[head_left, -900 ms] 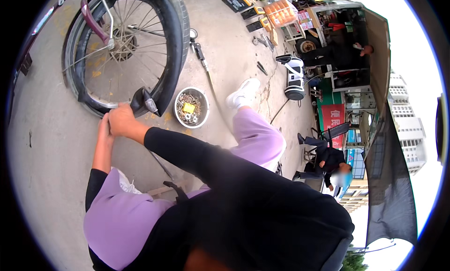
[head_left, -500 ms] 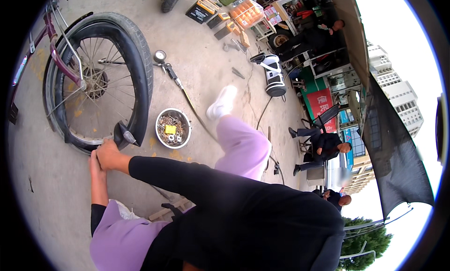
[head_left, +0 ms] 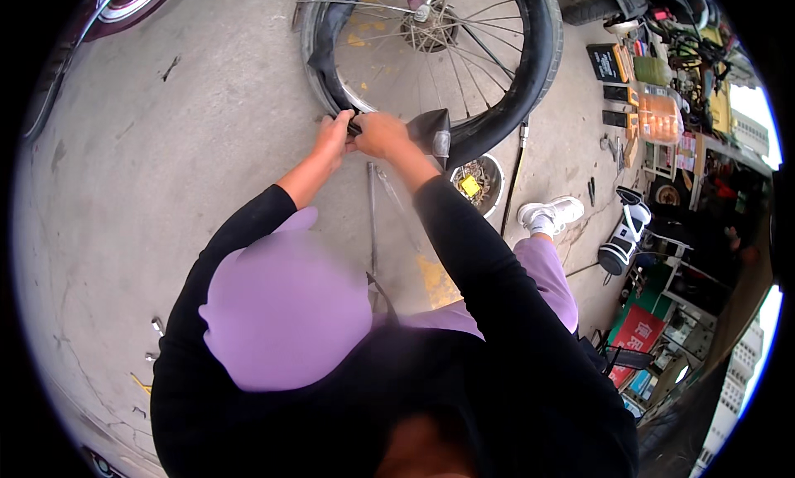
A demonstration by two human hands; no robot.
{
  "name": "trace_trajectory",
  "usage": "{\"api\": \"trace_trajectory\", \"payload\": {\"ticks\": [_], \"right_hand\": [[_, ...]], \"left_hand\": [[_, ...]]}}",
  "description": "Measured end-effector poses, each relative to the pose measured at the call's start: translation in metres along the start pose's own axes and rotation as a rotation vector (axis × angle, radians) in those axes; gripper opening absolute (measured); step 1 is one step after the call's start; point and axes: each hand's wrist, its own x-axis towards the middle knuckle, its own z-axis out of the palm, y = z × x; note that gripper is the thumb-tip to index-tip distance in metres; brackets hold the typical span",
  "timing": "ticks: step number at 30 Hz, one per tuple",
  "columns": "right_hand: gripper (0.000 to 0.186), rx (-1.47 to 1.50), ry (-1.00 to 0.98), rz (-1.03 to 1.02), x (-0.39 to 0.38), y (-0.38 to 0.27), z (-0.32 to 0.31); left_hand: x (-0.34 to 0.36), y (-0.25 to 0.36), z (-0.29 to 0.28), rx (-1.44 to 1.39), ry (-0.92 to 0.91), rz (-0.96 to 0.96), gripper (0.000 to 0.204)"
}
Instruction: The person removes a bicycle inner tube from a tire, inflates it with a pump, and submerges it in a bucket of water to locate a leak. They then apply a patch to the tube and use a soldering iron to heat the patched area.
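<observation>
A spoked bicycle wheel (head_left: pixel 426 72) stands upright in front of me, its grey tyre (head_left: pixel 553 60) around the outside. A slack black inner tube (head_left: pixel 515 97) hangs out along the rim, with a folded bulge near the bottom that carries a shiny grey patch. At the wheel's lower left edge, my left hand (head_left: pixel 333 139) is closed on the black rubber, which looks like the tube. Right beside it, my right hand (head_left: pixel 383 135) also grips the rubber, knuckles up. Their fingertips nearly meet, and the exact hold is partly hidden.
A metal bowl (head_left: pixel 499 188) of small hardware sits under the tube bulge. Beside it runs an air hose (head_left: pixel 518 159). A long metal rod (head_left: pixel 373 217) lies on the ground below my hands. Farther right are boxed batteries (head_left: pixel 606 62) and a white self-balancing scooter (head_left: pixel 625 238).
My view has turned, so the wheel now appears at top centre instead of left. Both hands stay together at the lower rim, and my left arm shows more fully.
</observation>
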Motion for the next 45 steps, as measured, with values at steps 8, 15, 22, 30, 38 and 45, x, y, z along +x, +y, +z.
{"api": "trace_trajectory", "payload": {"ticks": [8, 15, 22, 30, 38, 45], "right_hand": [[0.033, 0.044, -0.092, -0.066, 0.005, 0.010, -0.006], [0.035, -0.187, 0.388, -0.199, -0.019, 0.007, 0.002], [0.028, -0.335, -0.075, -0.214, -0.031, 0.059, -0.081], [0.022, -0.198, 0.602, -0.325, -0.093, 0.051, -0.242], [0.028, 0.171, 0.243, -0.559, -0.211, 0.050, -0.143], [0.043, 0.060, 1.184, 0.008, -0.172, 0.152, -0.138]], "left_hand": [[-0.005, 0.000, -0.001, -0.062, -0.078, -0.022, 0.039], [-0.002, 0.005, -0.006, -0.045, -0.139, -0.028, 0.041], [0.010, 0.005, -0.010, -0.112, -0.251, -0.099, 0.041], [0.003, 0.010, -0.008, -0.057, -0.199, -0.065, 0.053], [-0.069, 0.047, 0.003, -0.712, -0.491, -0.159, 0.052], [-0.117, 0.091, -0.014, -0.496, -0.398, -0.008, 0.067]]}}
